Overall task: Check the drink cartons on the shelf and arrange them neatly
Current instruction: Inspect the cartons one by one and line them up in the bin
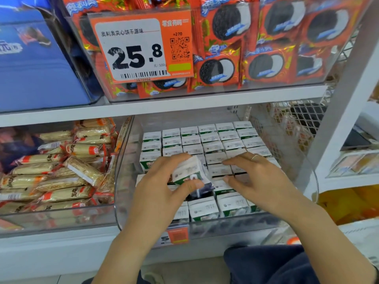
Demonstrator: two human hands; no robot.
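Drink cartons (213, 144) packed upright in rows inside clear bin (123, 201) on lower shelf; back rows square, front-left corner of bin looser, gaps visible. Left hand (162, 185) holding one lifted carton (190, 171) tilted above bin's middle, thumb and fingers clamped on its sides. Right hand (254, 179) flat over cartons toward bin's right wall, fingers spread apart, gripping nothing. Judgement: check printing on lifted carton, turn upright, lower into gap near front-left; steady neighbours with right palm to avoid toppling the row.
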